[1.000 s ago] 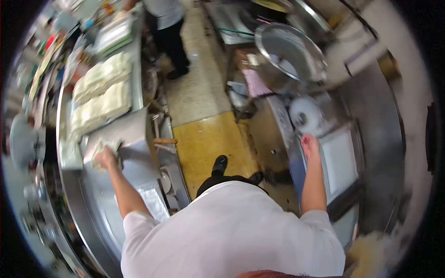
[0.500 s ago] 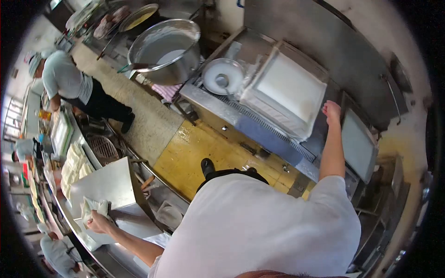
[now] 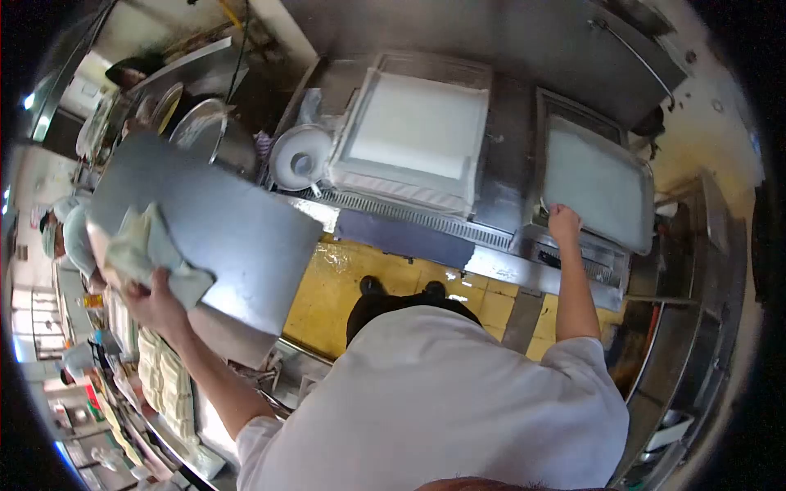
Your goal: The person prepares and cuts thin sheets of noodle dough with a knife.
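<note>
My left hand (image 3: 155,307) is closed on a pale cloth (image 3: 151,250) and the edge of a large metal sheet (image 3: 233,225), which is raised at the left. My right hand (image 3: 565,222) is closed at the near left corner of a framed tray (image 3: 594,176) with a pale, flat surface. Whether its fingers grip the frame or something small is too small to tell. Left of that tray, a cloth-lined square frame (image 3: 413,127) holds a smooth white layer. Beside it stands a round pan (image 3: 286,172) with a ladle in it.
A large metal bowl (image 3: 233,147) is partly hidden behind the sheet. Folded pale cloths (image 3: 164,380) lie on the left counter, where a co-worker (image 3: 75,237) stands. Metal shelving (image 3: 696,303) is at the right, and the floor (image 3: 327,278) is yellow tile.
The view has turned toward the stove. My left hand has lifted the metal sheet off the left counter with the cloth. My right hand has moved to the right-hand tray's near corner.
</note>
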